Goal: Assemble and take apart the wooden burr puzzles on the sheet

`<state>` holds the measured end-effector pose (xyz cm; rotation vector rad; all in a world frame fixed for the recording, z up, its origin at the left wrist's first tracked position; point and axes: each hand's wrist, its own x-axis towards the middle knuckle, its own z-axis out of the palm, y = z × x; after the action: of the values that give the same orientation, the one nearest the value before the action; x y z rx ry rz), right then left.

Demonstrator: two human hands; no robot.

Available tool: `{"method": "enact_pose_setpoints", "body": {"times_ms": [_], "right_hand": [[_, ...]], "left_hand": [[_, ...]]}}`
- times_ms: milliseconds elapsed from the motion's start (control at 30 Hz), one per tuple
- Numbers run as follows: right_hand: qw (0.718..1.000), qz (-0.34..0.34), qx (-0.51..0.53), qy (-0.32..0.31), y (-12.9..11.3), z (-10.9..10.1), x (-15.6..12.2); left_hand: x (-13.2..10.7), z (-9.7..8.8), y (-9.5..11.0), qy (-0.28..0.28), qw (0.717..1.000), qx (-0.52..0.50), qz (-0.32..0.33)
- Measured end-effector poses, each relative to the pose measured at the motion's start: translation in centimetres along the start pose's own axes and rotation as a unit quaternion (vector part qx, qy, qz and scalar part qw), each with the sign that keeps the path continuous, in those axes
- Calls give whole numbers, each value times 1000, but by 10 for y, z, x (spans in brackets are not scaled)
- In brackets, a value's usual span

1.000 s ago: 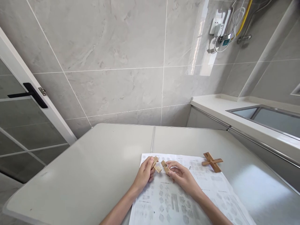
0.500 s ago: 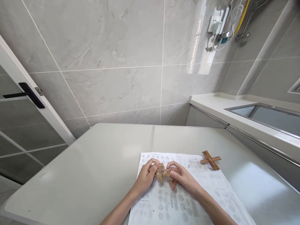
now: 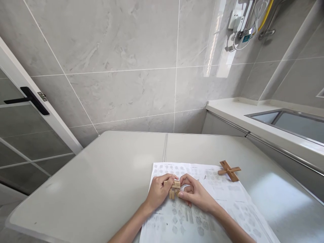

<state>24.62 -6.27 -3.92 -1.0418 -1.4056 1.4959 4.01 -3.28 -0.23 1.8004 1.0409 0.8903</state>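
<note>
My left hand [image 3: 160, 189] is closed around several light wooden puzzle pieces [image 3: 176, 184] joined in a small cluster, partly hidden by my fingers. Against the cluster's right side, my right hand [image 3: 194, 192] pinches a small wooden piece [image 3: 177, 192] between thumb and fingers. Both hands are just above a printed sheet [image 3: 186, 229] covered with grey diagrams. At the sheet's upper right corner lie two darker wooden pieces crossed in an X [image 3: 230, 171], one marked with a dark character.
The sheet lies on a pale folding table [image 3: 106, 189] with a seam across its top. Beyond it stands a grey tiled wall [image 3: 121, 94]. A counter with a sink [image 3: 291, 123] runs along the right, and a glass door with a black handle [image 3: 31, 99] is at left.
The wooden cluster has turned in my left hand, so a longer block now faces up. My right fingers have shifted onto its lower right side. The view has tilted slightly.
</note>
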Motion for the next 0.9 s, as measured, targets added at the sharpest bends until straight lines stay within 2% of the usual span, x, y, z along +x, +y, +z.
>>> {"method": "enact_pose_setpoints", "body": {"times_ms": [267, 600, 900], "right_hand": [[1000, 10, 20, -17, 1, 6, 0], [996, 26, 59, -54, -6, -9, 2], [997, 29, 55, -49, -7, -8, 1]], "left_hand": [[-5, 3, -4, -53, 998, 1, 14], [-7, -3, 4, -146, 988, -57, 4], [-5, -6, 1, -131, 990, -44, -10]]}}
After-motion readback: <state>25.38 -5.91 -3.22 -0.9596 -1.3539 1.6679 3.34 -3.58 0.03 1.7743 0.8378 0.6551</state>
